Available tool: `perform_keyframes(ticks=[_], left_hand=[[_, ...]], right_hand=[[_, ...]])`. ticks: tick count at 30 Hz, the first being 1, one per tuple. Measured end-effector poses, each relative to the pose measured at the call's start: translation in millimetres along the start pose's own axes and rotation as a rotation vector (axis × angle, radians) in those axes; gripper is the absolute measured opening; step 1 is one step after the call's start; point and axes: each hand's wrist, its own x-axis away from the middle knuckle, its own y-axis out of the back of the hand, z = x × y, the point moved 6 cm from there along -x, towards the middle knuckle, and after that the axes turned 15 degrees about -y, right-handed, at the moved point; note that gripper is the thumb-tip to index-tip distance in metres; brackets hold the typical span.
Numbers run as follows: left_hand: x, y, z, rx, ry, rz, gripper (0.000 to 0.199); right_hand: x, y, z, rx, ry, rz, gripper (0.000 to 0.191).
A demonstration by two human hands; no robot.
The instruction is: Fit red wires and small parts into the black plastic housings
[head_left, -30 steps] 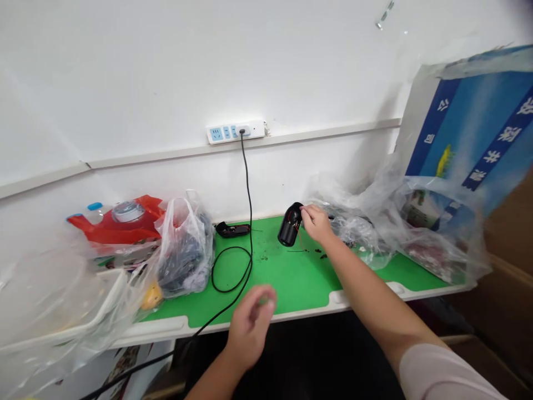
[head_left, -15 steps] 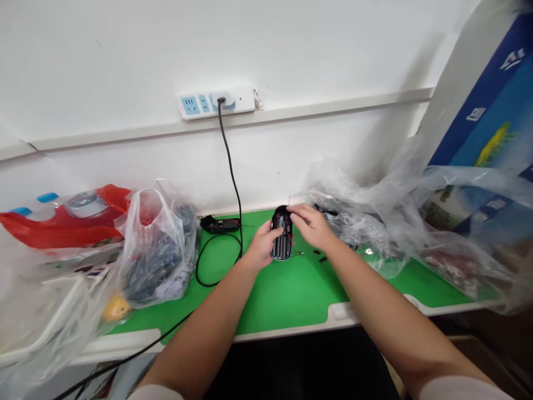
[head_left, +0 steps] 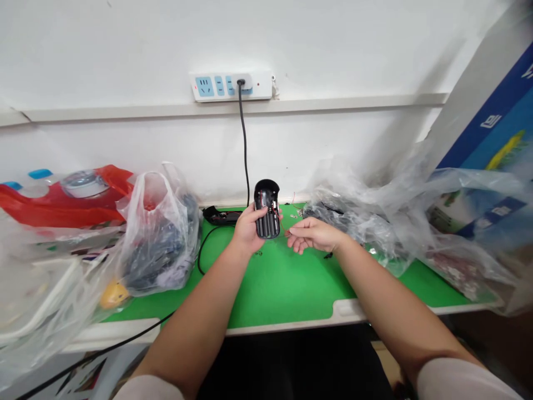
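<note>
My left hand (head_left: 249,229) grips a black plastic casing (head_left: 267,222) by its left side, thumb on its face. The casing is tilted up, with ribbed channels at its lower end and thin red wires inside. To its right, my right hand (head_left: 313,234) pinches the end of a thin red wire (head_left: 283,226) that runs from the casing. A second black part (head_left: 222,216) with wires lies on the green table (head_left: 283,294) near the wall, left of my left hand.
A power strip (head_left: 262,84) with a black cable (head_left: 244,133) hangs on the wall. Clear bags (head_left: 358,222) of parts lie at the right. A filled plastic bag (head_left: 154,244) and a red bag (head_left: 62,208) stand at the left. Small black pieces (head_left: 328,255) lie beside my right wrist.
My right hand has come off the casing's top and moved down and right, now pinching the wire. The casing has been raised and shifted left, and the camera view has shifted slightly.
</note>
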Motion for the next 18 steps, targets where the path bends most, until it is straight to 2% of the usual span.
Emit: perform_keyframes(ticks=[6,12,15,18], left_hand=[[-2,-0.2,-5,-0.016,-0.061,0.014,0.033],[-7,9.2,-8,-0.178,-0.224,-0.106,0.038],[-7,13.9,-5,-0.220,-0.310,-0.169,0.041],[-6,13.5,1,-0.179,-0.310,-0.195,0.043]], right_hand=[[-1,10,4,-0.259,0.055,-0.082,0.016],[2,23,9,-0.415,0.127,-0.151,0.013],[1,18,9,-0.449,0.129,-0.164,0.015],[-3,7,6,-0.419,0.095,-0.197,0.016]])
